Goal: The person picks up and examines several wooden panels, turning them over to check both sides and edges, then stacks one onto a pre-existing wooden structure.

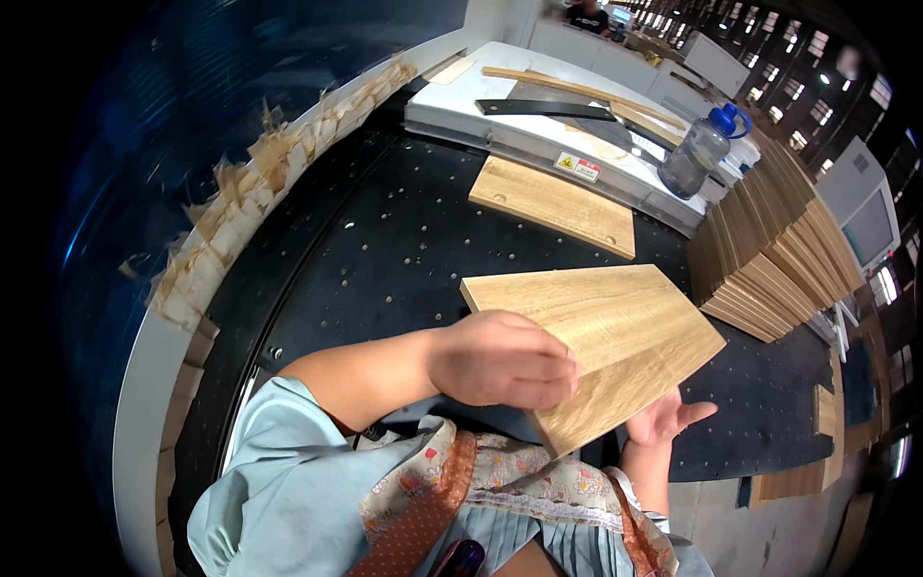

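A light wood-grain board (615,332) is tilted in front of me, above a black work table (385,240) with rows of small pale studs. My right hand (661,419) supports its lower right side from beneath, palm up and thumb out, with the fingers hidden behind the board. Across the board's left edge lies my left hand (505,361), slightly blurred, its fingers curled closed; anything inside them is hidden. Farther back, a second wooden board (553,207) with round holes near its ends lies flat on the table.
Stacked boards (774,245) rise at the right. Behind, a white machine top (452,96) carries a dark flat bar (543,109), wooden strips and a blue-lidded bottle (697,154). A pale guard (144,404) with ragged tape scraps (274,154) curves along the left.
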Available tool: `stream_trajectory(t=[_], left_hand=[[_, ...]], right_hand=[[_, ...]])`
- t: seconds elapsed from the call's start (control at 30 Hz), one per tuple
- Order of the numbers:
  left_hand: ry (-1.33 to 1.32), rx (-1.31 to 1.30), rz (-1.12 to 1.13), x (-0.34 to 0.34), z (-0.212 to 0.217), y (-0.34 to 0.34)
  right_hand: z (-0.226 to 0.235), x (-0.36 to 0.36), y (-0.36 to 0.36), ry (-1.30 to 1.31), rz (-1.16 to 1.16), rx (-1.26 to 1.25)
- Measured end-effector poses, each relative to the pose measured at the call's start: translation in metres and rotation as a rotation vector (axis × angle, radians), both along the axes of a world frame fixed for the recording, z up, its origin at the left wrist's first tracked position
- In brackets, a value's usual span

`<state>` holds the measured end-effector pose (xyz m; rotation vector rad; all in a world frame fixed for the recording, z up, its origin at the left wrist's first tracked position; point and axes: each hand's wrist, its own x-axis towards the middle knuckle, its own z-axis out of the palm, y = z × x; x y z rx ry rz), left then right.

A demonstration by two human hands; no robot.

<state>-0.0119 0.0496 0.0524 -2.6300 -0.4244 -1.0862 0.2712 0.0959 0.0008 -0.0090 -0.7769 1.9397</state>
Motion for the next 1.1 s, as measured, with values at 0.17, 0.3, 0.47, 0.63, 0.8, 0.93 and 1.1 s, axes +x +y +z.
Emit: stream_trajectory(t=[0.17, 0.3, 0.47, 0.63, 0.8, 0.93, 1.1], left_hand=[[0.42, 0.166, -0.071, -0.007, 0.003, 0.035], [0.156, -0.23, 0.467, -0.056, -0.041, 0.125], [0.086, -0.592, 0.988, -0.106, -0.109, 0.2], [0.071, -0.655, 0.977, -0.095, -0.112, 0.195], [0.059, -0.615, 0.936, -0.092, -0.113, 0.112], [0.09, -0.627, 0.937, -0.077, -0.096, -0.001], [-0.105, -0.692, 0.741, -0.082, -0.109, -0.1]], right_hand=[[-0.029, 0.008, -0.003, -0.208, -0.344, -0.312], [-0.044, 0.017, -0.007, -0.143, -0.522, -0.454], [-0.038, 0.027, -0.015, -0.143, -0.725, -0.423], [-0.035, 0.029, -0.01, -0.133, -0.809, -0.474], [-0.007, -0.005, 0.011, -0.125, -0.727, -0.39], [0.014, -0.058, 0.043, -0.105, -0.554, -0.469], [0.001, -0.149, 0.096, -0.115, -0.306, -0.604]])
